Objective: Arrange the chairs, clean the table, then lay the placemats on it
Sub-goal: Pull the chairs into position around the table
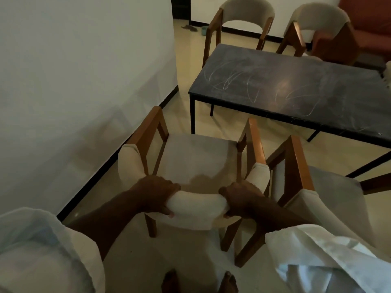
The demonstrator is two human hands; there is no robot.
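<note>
The person stands behind a cream-padded wooden chair (196, 159), gripping its curved backrest (196, 205) with both hands: the left hand (157, 193) towards the left end, the right hand (241, 199) towards the right, fingers (174, 187) curled over the top edge. A second chair (296, 166) stands just beside it on the right. Beyond them is the black worktop (296, 85), smeared with pale scribbly marks. At its far side stand a far-left chair (243, 15) and a far-right chair (317, 20). A white wall (84, 70) runs along the left, and bare feet (171, 280) show on the pale floor (184, 115) below
</note>
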